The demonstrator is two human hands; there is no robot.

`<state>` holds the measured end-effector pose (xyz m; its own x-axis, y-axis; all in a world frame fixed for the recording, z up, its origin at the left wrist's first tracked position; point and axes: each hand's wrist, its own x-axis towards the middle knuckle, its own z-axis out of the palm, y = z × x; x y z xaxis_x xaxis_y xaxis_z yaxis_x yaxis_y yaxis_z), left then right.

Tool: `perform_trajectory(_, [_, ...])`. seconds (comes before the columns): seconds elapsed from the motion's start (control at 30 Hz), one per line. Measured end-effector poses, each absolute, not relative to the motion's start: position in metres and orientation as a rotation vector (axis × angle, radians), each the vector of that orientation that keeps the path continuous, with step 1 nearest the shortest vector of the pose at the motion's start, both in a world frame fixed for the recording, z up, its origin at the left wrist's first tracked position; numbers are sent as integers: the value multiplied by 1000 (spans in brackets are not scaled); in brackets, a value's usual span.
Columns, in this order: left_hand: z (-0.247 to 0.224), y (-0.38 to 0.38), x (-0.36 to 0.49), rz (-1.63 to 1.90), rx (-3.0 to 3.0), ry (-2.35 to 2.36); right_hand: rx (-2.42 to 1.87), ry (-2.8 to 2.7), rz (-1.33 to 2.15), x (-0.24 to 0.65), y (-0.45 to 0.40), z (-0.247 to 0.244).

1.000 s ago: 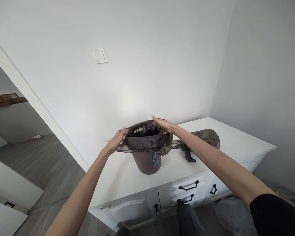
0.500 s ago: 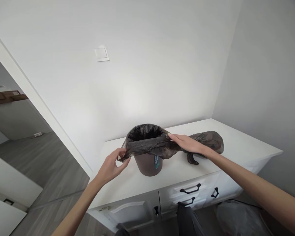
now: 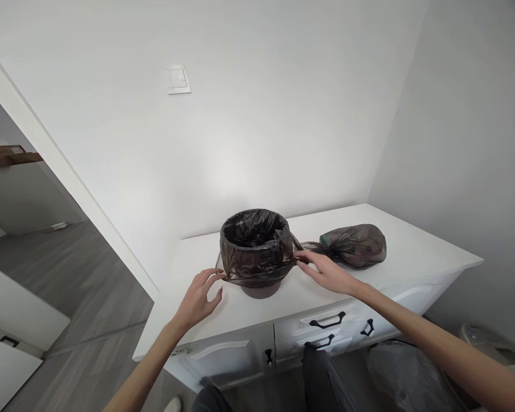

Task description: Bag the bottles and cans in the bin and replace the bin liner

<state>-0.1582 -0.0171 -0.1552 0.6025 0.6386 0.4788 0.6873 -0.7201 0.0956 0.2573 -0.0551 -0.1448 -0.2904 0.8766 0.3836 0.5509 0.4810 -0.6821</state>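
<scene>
On the white cabinet top stands a trash can [image 3: 260, 291], its brown base showing below a dark translucent garbage bag [image 3: 257, 260]. The bag lines the inside and is folded down over the rim on the outside. My left hand [image 3: 201, 294] is at the left edge of the bag, thumb and fingers apart, fingertips by the bag's drawn-out corner. On the other side, my right hand [image 3: 326, 272] pinches the bag's lower edge between thumb and fingers. Right of the can lies a filled, gathered dark bag [image 3: 360, 246] on its side.
The white cabinet [image 3: 223, 360] has black handles on its front. A light switch [image 3: 178, 79] is on the wall behind. At lower right, a clear plastic bag [image 3: 407, 375] sits on the floor. A doorway opens at left onto grey flooring [image 3: 98, 274].
The bag's front edge has come down over the can's rim and now covers most of its outside. Both hands have moved lower. My left thumb and fingers have spread from the bag.
</scene>
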Motion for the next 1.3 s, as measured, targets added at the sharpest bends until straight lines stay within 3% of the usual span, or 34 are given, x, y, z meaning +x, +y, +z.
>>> perform_trajectory(0.2, [-186,-32,-170,-1239,-2485,-1598,-1167,-1703,434,255,-40,-104])
perform_trajectory(0.37, [-226,-25,-185,-1260,-2348,-1860,-1108,-1788,567,233,1,-78])
perform_trajectory(0.67, [-261,-18,-195,-988,-2296,-1804,-1140,-1436,1491,191,77,-34])
perform_trajectory(0.77, [-265,-18,-197,-969,-2303,-1772,-1190,-1350,1626,191,75,-37])
perform_trajectory(1.07, [-273,-13,-197,-896,-2343,-1770,-1155,-1289,1496,194,91,-68])
perform_trajectory(1.3, [-259,-17,-191,-894,-2348,-1766,-1153,-1183,1174,187,118,-56])
